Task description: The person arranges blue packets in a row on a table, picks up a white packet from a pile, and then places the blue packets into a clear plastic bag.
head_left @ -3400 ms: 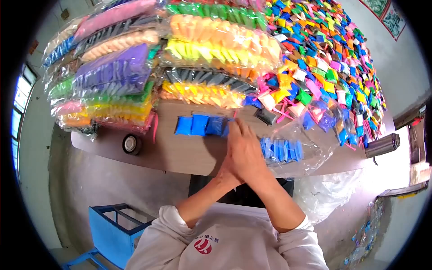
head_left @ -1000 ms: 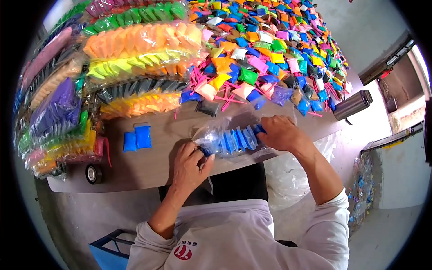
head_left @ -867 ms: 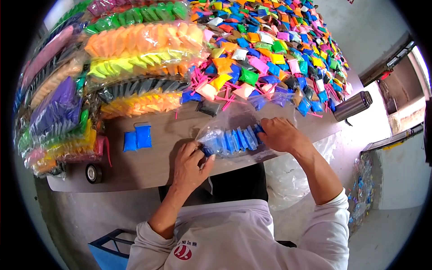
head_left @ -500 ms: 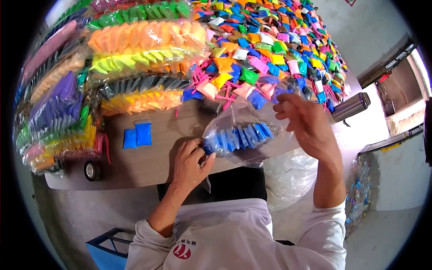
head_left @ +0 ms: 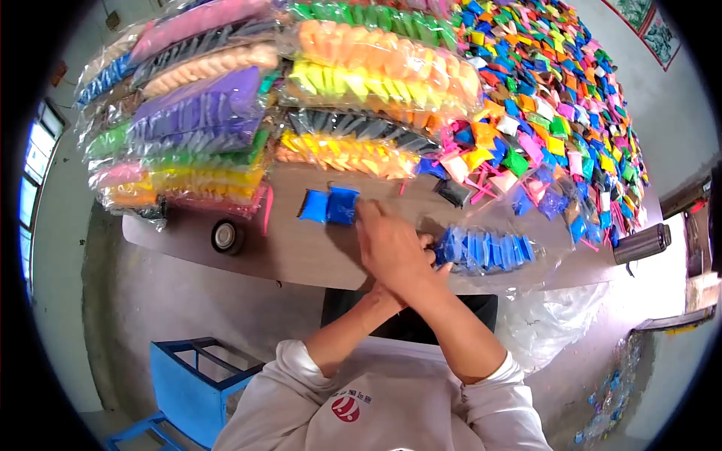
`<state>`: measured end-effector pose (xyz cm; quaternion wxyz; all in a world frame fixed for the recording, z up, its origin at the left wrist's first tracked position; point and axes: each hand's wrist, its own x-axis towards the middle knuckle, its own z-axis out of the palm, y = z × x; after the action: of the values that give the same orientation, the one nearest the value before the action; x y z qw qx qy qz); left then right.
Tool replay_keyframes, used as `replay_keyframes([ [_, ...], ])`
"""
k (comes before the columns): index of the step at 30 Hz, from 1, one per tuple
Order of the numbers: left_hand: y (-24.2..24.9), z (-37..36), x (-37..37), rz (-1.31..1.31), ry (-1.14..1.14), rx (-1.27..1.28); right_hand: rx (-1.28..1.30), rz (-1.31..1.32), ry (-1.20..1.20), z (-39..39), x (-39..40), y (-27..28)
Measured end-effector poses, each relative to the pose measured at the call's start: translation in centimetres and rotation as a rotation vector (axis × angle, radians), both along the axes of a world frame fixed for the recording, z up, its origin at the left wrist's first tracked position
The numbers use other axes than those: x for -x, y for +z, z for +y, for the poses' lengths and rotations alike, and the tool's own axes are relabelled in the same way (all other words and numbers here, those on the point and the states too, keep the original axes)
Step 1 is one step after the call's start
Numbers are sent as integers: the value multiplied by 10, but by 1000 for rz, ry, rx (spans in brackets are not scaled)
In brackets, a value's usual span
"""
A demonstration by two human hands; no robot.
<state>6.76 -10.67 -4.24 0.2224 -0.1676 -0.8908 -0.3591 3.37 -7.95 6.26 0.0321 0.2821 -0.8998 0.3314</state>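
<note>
My right hand (head_left: 395,244) is crossed over my left, with its fingers stretched out at the right edge of a blue packet (head_left: 344,206). A second blue packet (head_left: 314,205) lies against that one on its left. My left hand (head_left: 442,268) is partly hidden under the right wrist, its visible fingers closed at the left end of a clear plastic bag (head_left: 549,259). In the bag stands a row of several blue packets (head_left: 492,249), lined up side by side.
Filled bags of coloured packets (head_left: 383,56) are stacked at the back left. A large heap of loose packets (head_left: 556,98) covers the back right. A round black-rimmed object (head_left: 227,237) and a metal flask (head_left: 641,244) stand near the table's edges. A blue stool (head_left: 188,383) is below left.
My right hand has swung left from above the bag, across my left hand, to the two loose packets. The view has shifted leftward. My left hand has stayed at the bag's end.
</note>
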Motion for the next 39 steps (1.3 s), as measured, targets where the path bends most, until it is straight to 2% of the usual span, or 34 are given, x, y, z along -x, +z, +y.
replay_keyframes([
  [2, 19, -7, -1, 16, -54, 156, 20, 8, -23, -20, 26, -12],
  [5, 5, -4, 4, 146, -113, 138, -44, 49, -66, -41, 44, -21],
  [7, 1, -7, 3, 214, -117, 234, -165, 93, -104, -51, 50, -34],
  [8, -1, -5, 3, 119, -127, 159, -164, 96, -99, -52, 55, -35],
  [10, -6, -5, 4, 29, -132, 86, -350, -143, 59, -44, 69, -35],
  [12, 17, -8, 0, -87, -151, -192, -283, -191, 92, -33, 73, -32],
  [13, 14, -8, 0, -87, -150, -191, -213, -241, 119, -29, 74, -28],
  [15, 9, -9, 3, -399, -458, -630, -181, -273, 104, -24, 75, -16],
  [18, 8, -7, 4, -411, -526, -733, -122, -287, 131, -31, 76, -3],
  [19, 10, -7, 2, -415, -532, -729, -99, -264, 175, -37, 77, -1],
  [21, 16, -7, -2, -298, -228, -332, -93, -230, 193, -52, 79, -9],
  [22, 7, 1, -2, -778, -325, -1153, -93, -200, 215, -60, 80, -16],
  [23, 8, 1, 0, -786, -335, -1149, -92, -201, 202, -67, 81, -25],
  [25, 13, -6, 4, 112, -83, 67, -76, -216, 219, -80, 79, -40],
  [26, 9, -4, 5, 75, -83, -28, -128, -239, 203, -86, 75, -37],
  [27, 20, -7, 4, 187, -78, 26, -185, -266, 176, -90, 72, -35],
  [29, 23, -7, 5, 206, -83, 31, -58, -179, 95, -102, 63, -55],
  [31, 26, -5, 4, 131, -57, -19, -38, -287, 79, -99, 47, -46],
  [33, 35, -6, 6, 130, -114, -32, -2, -148, 136, -83, 22, -34],
  [35, 34, -4, 7, 116, -121, -21, 55, -268, 245, -42, -10, 15],
  [37, 35, -3, 7, 68, -119, -28, 267, -114, 275, -5, -36, 16],
  [39, 25, -7, 3, 52, -124, 23, 242, -6, 170, 49, -60, 48],
])
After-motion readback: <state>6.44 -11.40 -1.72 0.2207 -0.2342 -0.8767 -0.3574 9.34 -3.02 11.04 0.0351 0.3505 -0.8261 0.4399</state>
